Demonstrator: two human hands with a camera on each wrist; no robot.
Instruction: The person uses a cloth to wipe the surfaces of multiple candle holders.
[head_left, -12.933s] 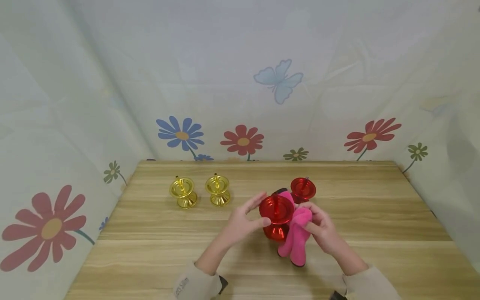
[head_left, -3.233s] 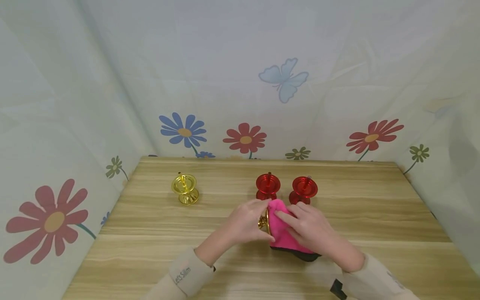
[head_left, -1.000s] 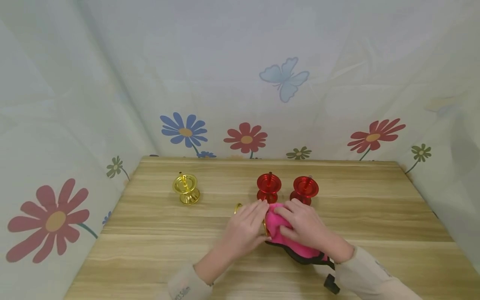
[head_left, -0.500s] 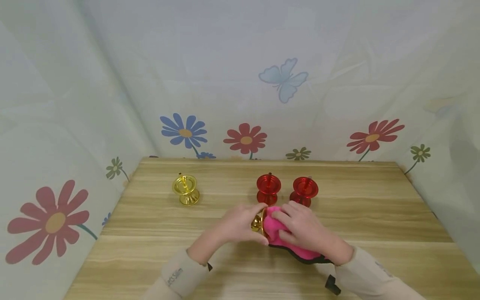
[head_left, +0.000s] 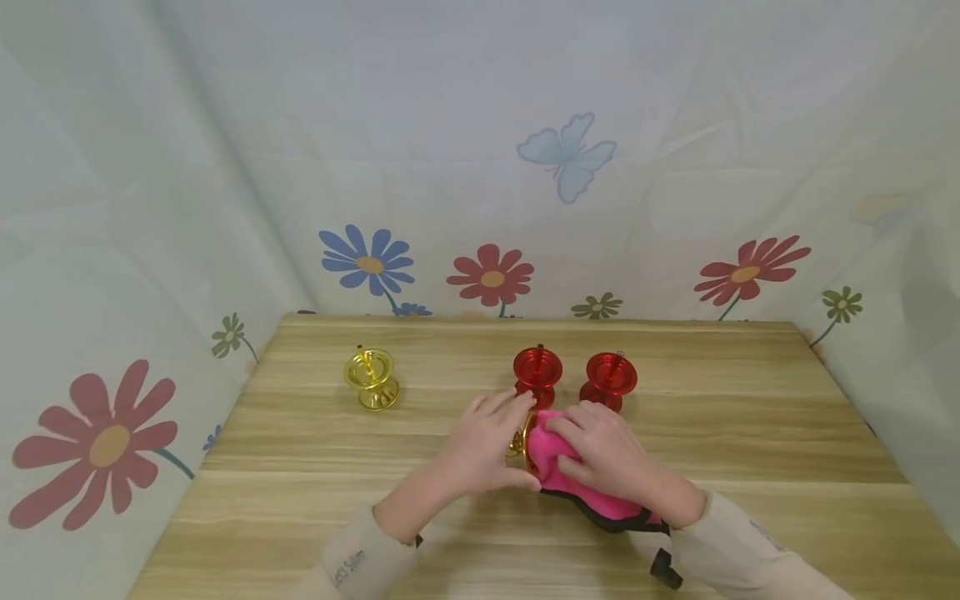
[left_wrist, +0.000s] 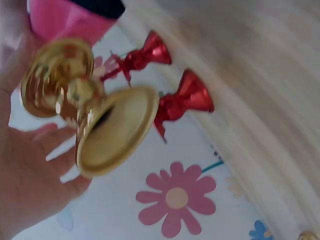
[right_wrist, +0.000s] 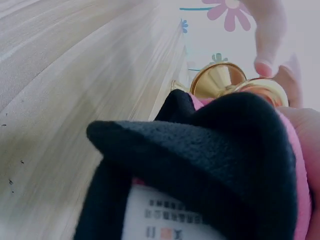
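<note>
Shiny gold goblet-shaped holder [left_wrist: 82, 97] seems light, slick; best waist-held. Left hand [head_left: 482, 443] pinches its rim; right hand [head_left: 609, 443], soft pink plush cloth [head_left: 547, 446].

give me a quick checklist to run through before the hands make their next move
1. Right hand has the pink cloth: ok, fingers bent over it.
2. Cloth up against the held gold holder: ok, bunched at its end.
3. Left hand secure on that holder: cannot tell, fingers spread around it, contact unclear.
4. Held holder upright: not ok, tipped sideways.
5. Left hand clear of the left red holder: cannot tell, fingertips overlap it in the head view.
6. Spare gold holder standing clear: ok, upright, well away from both hands.
</note>
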